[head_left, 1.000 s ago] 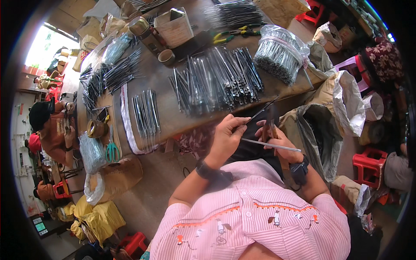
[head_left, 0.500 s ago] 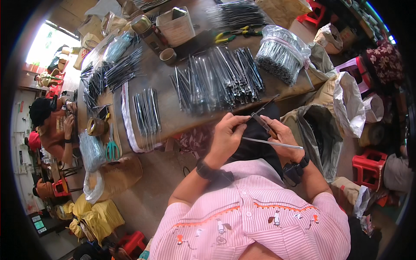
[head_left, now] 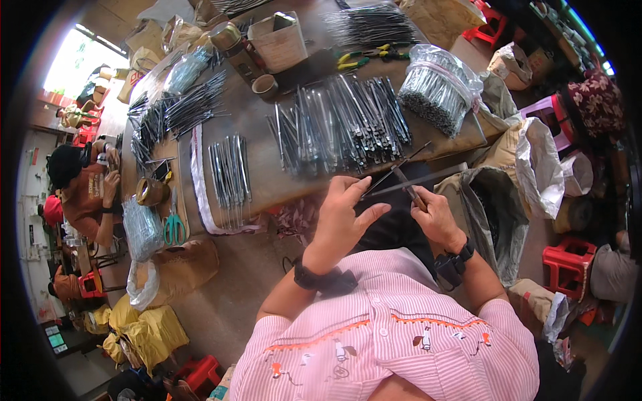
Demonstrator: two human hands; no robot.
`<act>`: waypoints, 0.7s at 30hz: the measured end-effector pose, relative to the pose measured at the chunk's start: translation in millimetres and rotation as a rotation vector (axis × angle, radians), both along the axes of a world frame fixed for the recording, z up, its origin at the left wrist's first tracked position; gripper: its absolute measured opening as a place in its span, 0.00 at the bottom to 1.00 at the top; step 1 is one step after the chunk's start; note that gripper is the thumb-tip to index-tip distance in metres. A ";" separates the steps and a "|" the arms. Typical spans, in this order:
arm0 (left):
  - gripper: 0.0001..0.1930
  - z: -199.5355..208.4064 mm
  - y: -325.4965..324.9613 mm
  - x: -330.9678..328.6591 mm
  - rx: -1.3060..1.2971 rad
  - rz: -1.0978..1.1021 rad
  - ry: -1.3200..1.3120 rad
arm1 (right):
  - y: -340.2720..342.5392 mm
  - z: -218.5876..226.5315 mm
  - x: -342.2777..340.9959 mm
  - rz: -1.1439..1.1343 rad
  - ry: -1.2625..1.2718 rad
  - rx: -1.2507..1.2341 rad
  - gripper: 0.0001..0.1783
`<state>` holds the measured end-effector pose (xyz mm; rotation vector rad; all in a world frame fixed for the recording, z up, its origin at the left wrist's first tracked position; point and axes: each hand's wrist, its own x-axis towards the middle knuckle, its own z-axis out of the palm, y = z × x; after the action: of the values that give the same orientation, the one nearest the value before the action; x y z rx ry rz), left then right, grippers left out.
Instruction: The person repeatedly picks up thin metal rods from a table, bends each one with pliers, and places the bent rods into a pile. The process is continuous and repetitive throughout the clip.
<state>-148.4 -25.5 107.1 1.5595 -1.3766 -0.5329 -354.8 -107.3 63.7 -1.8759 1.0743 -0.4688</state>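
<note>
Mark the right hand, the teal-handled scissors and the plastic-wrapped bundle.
Right hand (head_left: 440, 219), head view: back of hand.
Teal-handled scissors (head_left: 174, 219), head view: where handles meet.
Plastic-wrapped bundle (head_left: 438, 90), head view: its middle.

We see a pink-and-white striped shirt (head_left: 394, 334), a brown tabletop (head_left: 263, 190) and dark, silvery metal strips (head_left: 373, 123). We also notice teal-handled scissors (head_left: 175, 219), a yellow sack (head_left: 155, 341) and a red stool (head_left: 567, 252).

Pretty packed brown table (head_left: 261, 194)
Dark thin strips (head_left: 354, 127) piled mid-table, smaller bunch (head_left: 229, 170) left, plastic-wrapped bundle (head_left: 438, 90) right; pliers (head_left: 351, 65), whitish bin (head_left: 279, 50), thermos (head_left: 234, 50) and cup (head_left: 265, 85) farther back.
</note>
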 end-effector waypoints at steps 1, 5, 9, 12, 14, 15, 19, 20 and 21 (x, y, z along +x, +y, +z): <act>0.12 -0.1 2.9 2.7 0.009 0.029 -0.016 | -0.9 -0.5 3.4 -0.001 0.006 0.024 0.22; 0.12 -10.4 3.5 20.2 0.037 0.092 -0.040 | -2.0 -7.7 20.5 0.065 -0.021 0.046 0.27; 0.09 -28.9 14.0 58.7 -0.014 0.242 -0.111 | -0.7 -18.7 35.0 0.089 -0.131 0.141 0.33; 0.10 -51.2 26.7 121.4 0.064 0.505 -0.252 | 0.2 -20.5 32.6 0.037 -0.175 0.344 0.35; 0.11 -67.5 40.0 167.1 0.134 0.666 -0.323 | -0.1 -19.2 28.9 0.012 -0.266 0.437 0.35; 0.11 -75.6 47.5 187.1 0.185 0.736 -0.338 | -0.3 -18.4 28.1 -0.012 -0.300 0.489 0.35; 0.13 -103.3 70.3 233.5 0.328 0.856 -0.421 | -1.7 -15.1 27.8 -0.082 -0.333 0.515 0.36; 0.13 -107.5 72.7 236.5 0.352 0.859 -0.434 | -1.3 -14.9 28.6 -0.077 -0.352 0.513 0.36; 0.13 -109.1 74.7 237.6 0.377 0.862 -0.446 | -0.7 -14.9 29.5 -0.081 -0.369 0.512 0.36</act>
<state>89.2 49.1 -2.0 2.4764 -0.7771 0.1124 -325.4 -108.0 48.7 -1.2437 0.9159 -0.5060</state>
